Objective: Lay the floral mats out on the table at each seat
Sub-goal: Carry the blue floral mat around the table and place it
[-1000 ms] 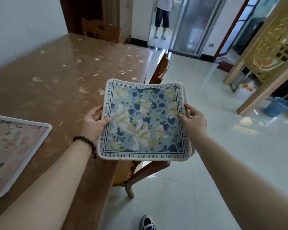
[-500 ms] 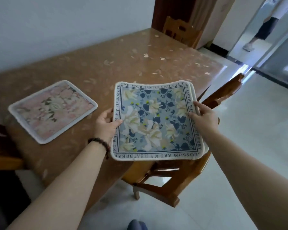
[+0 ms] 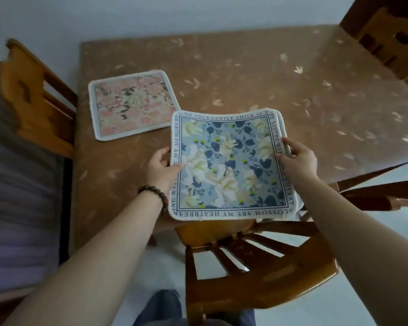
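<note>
I hold a blue floral mat (image 3: 231,165) with a lettered border flat above the near edge of the brown table (image 3: 245,74). More mat edges show beneath it at its right side, so it tops a small stack. My left hand (image 3: 161,168) grips the left edge, thumb on top. Pinching the right edge is my right hand (image 3: 297,158). A pink floral mat (image 3: 132,104) lies flat on the table at the far left, beside the left chair.
A wooden chair (image 3: 250,260) stands tucked under the near table edge, right below the held mat. Another chair (image 3: 38,95) stands at the left end, a third (image 3: 391,36) at the far right. A wall runs behind the table.
My view has swung left and down to face the table square on. The blue mat, held in both hands, now hovers over the table's near edge above the chair.
</note>
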